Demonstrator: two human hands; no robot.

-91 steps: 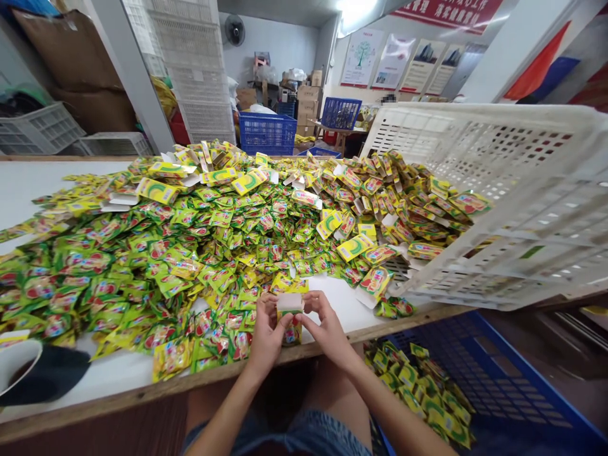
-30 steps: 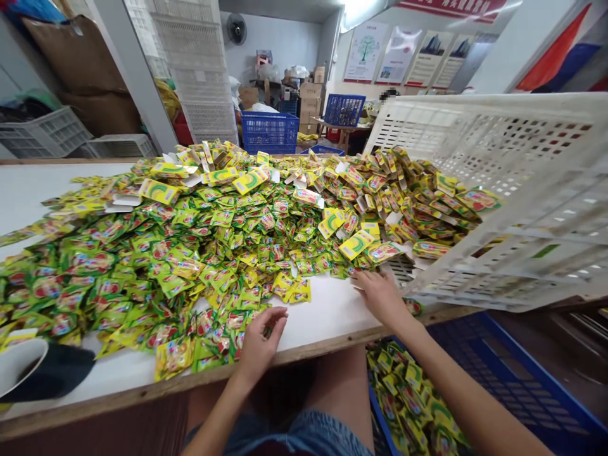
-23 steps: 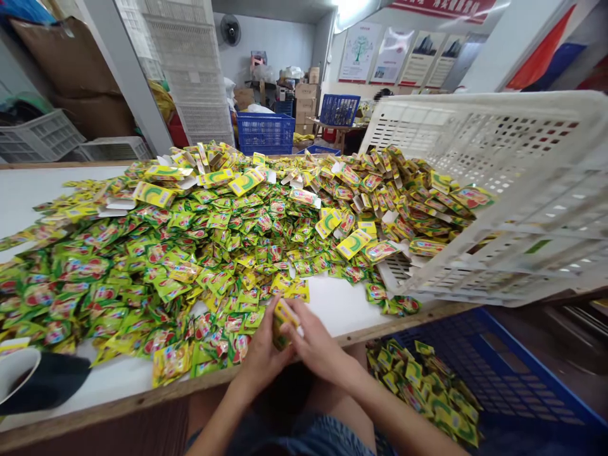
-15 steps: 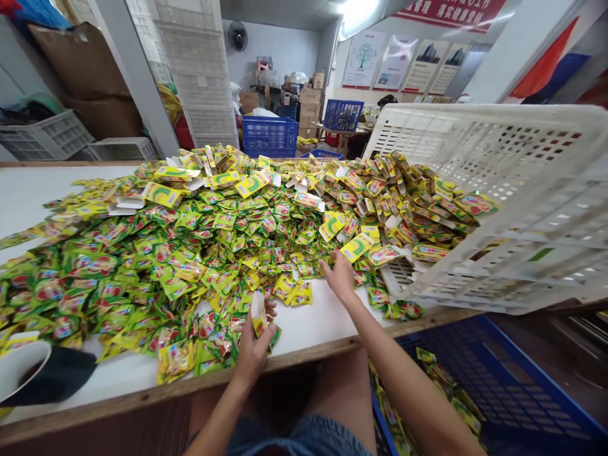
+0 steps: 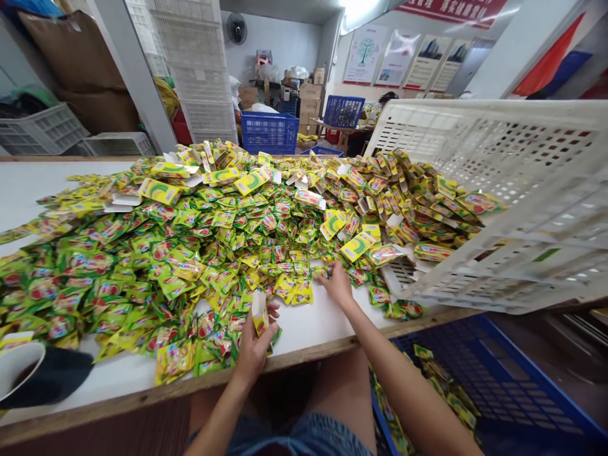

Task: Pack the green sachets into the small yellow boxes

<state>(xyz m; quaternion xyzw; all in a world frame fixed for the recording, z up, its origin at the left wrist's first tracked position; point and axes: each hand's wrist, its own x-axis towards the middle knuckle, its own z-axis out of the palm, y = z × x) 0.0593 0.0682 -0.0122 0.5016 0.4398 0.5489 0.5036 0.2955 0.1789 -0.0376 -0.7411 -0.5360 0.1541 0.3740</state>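
Note:
My left hand (image 5: 256,342) is closed around a small yellow cardboard box (image 5: 259,316), held upright near the table's front edge, its white end facing up. My right hand (image 5: 336,285) hovers at the front of the heap, fingers apart, beside green-and-yellow sachets (image 5: 304,269); some fingertips are hard to see. Several yellow sachets (image 5: 287,290) lie on the white table (image 5: 304,329) between the hands. Just beyond the right hand rest yellow boxes (image 5: 357,246) with a green curved print. Shiny sachets (image 5: 228,221) spread in a big pile to the left.
A tilted white plastic crate (image 5: 536,209) at right spills boxes onto the table. Below it is a blue crate (image 5: 517,373) containing sachets. A dark mug (image 5: 61,373) stands at the left front edge. Stacked white crates (image 5: 202,76) and a blue basket (image 5: 270,133) are behind.
My right hand has drawn slightly down and back from the yellow boxes toward the sachets. My left hand keeps hold of the box, almost unmoved.

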